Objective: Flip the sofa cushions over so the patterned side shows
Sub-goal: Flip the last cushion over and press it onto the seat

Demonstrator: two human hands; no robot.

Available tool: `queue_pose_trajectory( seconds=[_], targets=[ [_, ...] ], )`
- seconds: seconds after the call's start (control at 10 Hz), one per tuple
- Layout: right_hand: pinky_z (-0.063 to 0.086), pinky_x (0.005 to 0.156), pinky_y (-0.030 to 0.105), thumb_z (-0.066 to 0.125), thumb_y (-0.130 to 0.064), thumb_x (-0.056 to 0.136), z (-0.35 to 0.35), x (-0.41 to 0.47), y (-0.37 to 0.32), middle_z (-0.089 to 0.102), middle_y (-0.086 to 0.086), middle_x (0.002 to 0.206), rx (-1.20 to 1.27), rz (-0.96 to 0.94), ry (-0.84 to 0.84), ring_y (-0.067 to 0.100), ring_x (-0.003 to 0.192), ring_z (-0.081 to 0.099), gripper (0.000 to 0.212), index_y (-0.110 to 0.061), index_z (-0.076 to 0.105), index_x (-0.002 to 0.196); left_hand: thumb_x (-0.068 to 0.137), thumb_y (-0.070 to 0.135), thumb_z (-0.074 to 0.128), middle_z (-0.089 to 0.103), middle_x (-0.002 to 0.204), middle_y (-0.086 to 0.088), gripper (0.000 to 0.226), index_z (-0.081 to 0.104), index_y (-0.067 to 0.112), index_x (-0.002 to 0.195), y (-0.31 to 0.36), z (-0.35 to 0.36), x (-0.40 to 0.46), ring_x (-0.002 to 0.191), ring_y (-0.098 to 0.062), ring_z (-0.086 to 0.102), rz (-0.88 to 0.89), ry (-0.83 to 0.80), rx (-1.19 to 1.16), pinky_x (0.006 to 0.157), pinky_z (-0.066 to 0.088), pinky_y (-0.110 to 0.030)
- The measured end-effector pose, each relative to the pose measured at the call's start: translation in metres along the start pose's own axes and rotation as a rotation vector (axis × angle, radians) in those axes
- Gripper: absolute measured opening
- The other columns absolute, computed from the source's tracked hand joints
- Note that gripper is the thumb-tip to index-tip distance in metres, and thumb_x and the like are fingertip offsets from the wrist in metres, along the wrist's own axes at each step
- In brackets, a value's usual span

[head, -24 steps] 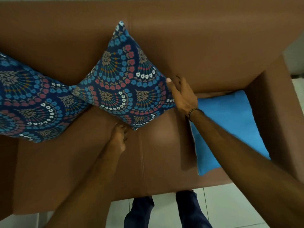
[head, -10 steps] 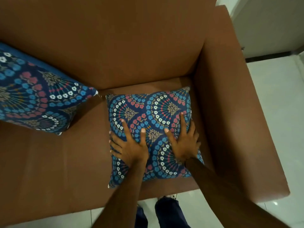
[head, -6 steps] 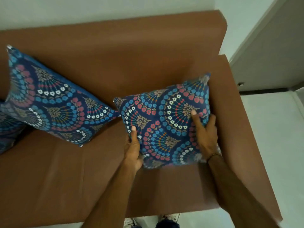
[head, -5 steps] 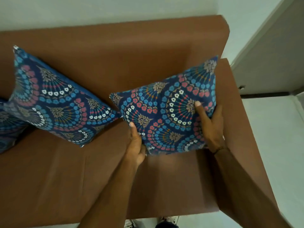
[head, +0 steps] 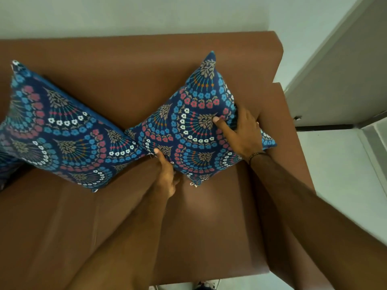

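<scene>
Big brown leather-look sofa fills most of the view, w/ its backrest up against a pale wall and the right armrest next to a white tiled floor. On the left side there's a square navy cushion with blue, red and white fan-shaped flower print, patterned side out, tilted like a diamond and leaning on the backrest; its right corner is touching the next cushion. That next one is a second navy cushion with the same fan-flower print, also patterned side up, standing on a corner on the seat near the right armrest, top corner resting against the backrest. Left hand has hold of its lower left edge, thumb on the front and the other fingers tucked under/behind, so closed around the fabric. Right hand is on its right side, thumb pressing into the pattern, fingers wrapped round the edge behind, can't see them fully tbh. Thin dark beaded bracelet on the right wrist.
</scene>
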State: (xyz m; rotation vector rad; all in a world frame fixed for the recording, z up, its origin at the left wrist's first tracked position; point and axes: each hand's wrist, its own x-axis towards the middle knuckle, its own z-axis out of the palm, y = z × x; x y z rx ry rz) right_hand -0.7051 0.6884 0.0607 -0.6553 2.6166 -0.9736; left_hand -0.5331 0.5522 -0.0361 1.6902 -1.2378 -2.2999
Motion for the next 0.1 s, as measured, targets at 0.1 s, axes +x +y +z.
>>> queue_pose_trajectory(
  seconds=[0.1],
  targets=[
    [0.015, 0.136, 0.067, 0.060, -0.078, 0.089, -0.0084, -0.0207, -0.0195, 0.042, 0.008, 0.177, -0.067, 0.025, 0.043, 0.033, 0.168, 0.033, 0.106, -0.018, 0.032, 0.172, 0.102, 0.067, 0.039, 0.058, 0.151, -0.020, 0.079, 0.047, 0.005, 0.151, -0.0028, -0.0181, -0.0230, 0.140, -0.040, 0.053, 0.155, 0.223, 0.220, 0.120, 0.042, -0.055]
  ],
)
